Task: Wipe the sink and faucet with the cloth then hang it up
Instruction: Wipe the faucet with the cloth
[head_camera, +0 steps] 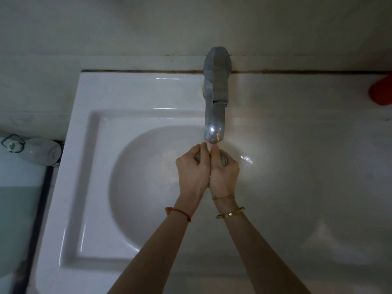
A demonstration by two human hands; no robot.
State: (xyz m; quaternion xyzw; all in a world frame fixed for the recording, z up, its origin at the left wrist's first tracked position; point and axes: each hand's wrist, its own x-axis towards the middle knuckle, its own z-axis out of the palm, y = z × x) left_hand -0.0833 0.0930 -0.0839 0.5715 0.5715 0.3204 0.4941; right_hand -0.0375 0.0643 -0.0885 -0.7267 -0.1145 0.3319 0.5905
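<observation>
**A:** ok so what's the cloth look like? can you even see it from where you're standing?

**B:** barely lol. The cloth (223, 159) is bunched into a tight wad between both hands, just grey bits poking out on each side of the fists. Looks greyish, maybe mottled, kinda damp-looking, but it's dim in here so can't tell the real colour or any pattern.

**A:** and the hands?

**B:** left hand (194, 168) and right hand (224, 172) are pressed together side by side, fingers curled round the cloth, both gripping it. Thumbs point up toward the spout. Red string bracelet (180, 213) on the left wrist, two gold bangles (230, 213) on the right.

**A:** where's all this happening?

**B:** right over the bowl of the sink (89, 166), just under the tip of the faucet (214, 98). Thumbs are nearly touching the spout end. Can't tell if water's running.

**A:** sink and faucet look ok?

**B:** sink's white and glossy, square rim with a round bowl. Faucet's dull grey metal, looks spotty, with a shine near the tip. There's a grimy dark line where the sink meets the wall.

**A:** anything else around?

**B:** white bottle (40, 151) lying off to the left, something red (381, 92) at the far right edge.
</observation>
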